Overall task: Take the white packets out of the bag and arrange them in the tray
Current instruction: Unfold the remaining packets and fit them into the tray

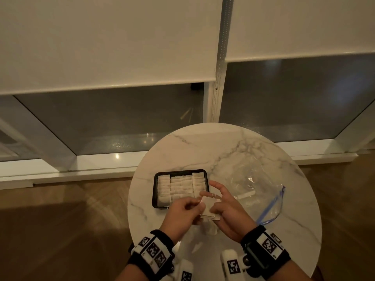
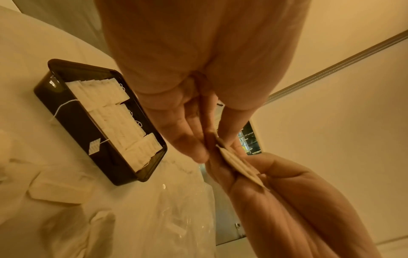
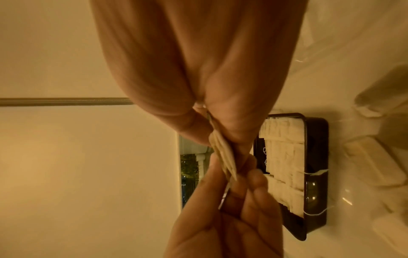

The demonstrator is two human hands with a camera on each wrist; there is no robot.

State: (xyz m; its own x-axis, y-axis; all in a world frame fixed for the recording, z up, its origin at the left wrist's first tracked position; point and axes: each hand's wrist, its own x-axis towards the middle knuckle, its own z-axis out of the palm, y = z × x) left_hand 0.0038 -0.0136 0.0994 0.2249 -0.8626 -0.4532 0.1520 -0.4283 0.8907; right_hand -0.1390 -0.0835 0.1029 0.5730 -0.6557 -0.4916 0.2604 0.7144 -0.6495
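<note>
A black tray point(image 1: 155, 190) on the round marble table point(image 1: 223, 151) holds three rows of white packets point(image 1: 180, 186); the tray point(image 2: 73, 111) also shows in both wrist views, tray point(image 3: 315, 174). Just in front of it, above the table, my right hand point(image 1: 225, 207) grips a small stack of white packets point(image 1: 209, 207) between thumb and fingers. My left hand point(image 1: 186, 209) pinches the stack's left edge. The stack point(image 2: 238, 165) appears edge-on between the two hands, stack point(image 3: 223, 157). The clear zip bag point(image 1: 255, 191) lies flattened to the right.
Loose white packets point(image 2: 59, 190) lie on the table near the tray's front end, packets point(image 3: 375, 157). Strings hang over the tray rim point(image 3: 318, 172). The table's far half shows bare marble. A window and wooden floor surround the table.
</note>
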